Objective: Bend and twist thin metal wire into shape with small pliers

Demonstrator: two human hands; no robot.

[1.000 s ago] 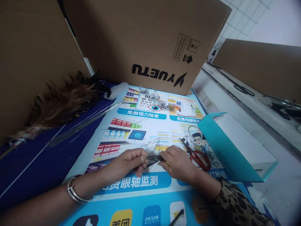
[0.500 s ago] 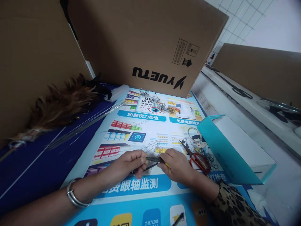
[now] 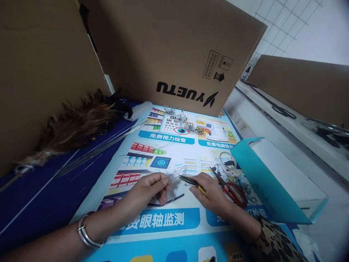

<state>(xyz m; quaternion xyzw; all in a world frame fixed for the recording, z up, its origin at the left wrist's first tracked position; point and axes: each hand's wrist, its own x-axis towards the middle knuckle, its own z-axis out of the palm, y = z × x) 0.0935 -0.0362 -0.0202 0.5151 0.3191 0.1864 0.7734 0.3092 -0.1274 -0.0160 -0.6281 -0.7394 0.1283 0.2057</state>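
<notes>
Pliers (image 3: 191,180) with a narrow nose and yellow-marked grips are resting in the closed right hand (image 3: 209,192), their tips pointing just beside the left hand (image 3: 155,186), which is pinching thin wire (image 3: 169,179) between thumb and fingers above the printed poster (image 3: 152,245). The wire is looking light, springy and easily kinked, so a pinch near its end is seeming best; the stiffer, heavier pliers are suiting a hold around the grips.
</notes>
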